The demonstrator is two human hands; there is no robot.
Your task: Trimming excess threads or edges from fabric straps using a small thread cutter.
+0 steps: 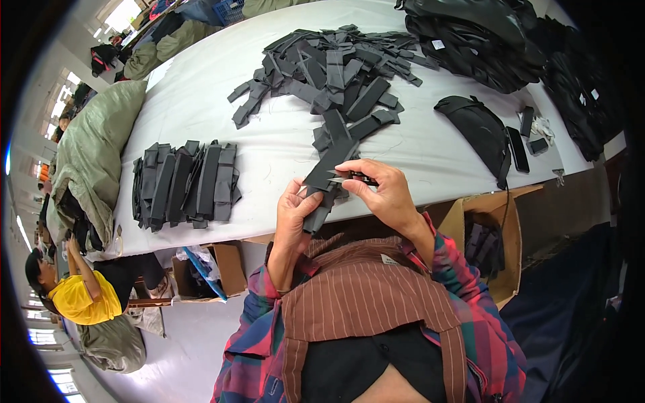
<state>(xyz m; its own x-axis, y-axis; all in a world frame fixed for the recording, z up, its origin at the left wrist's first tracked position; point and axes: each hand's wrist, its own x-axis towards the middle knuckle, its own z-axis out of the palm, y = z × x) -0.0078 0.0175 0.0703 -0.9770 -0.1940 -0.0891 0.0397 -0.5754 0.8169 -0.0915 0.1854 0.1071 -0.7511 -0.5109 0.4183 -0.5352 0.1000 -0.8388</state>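
Note:
Over the table's near edge, my left hand pinches a dark grey fabric strap piece between thumb and fingers. My right hand is closed around small thread snips, whose pointed metal blades lie against the strap piece. Part of the snips' dark handle is hidden in my palm. Just beyond my hands, a large loose heap of similar strap pieces spreads toward the far side. To the left, more strap pieces lie side by side in a neat row.
The white table carries black bags at the far right. A black pouch and a phone lie at right. Cardboard boxes stand below the edge. A person in yellow works at left beside a green sack.

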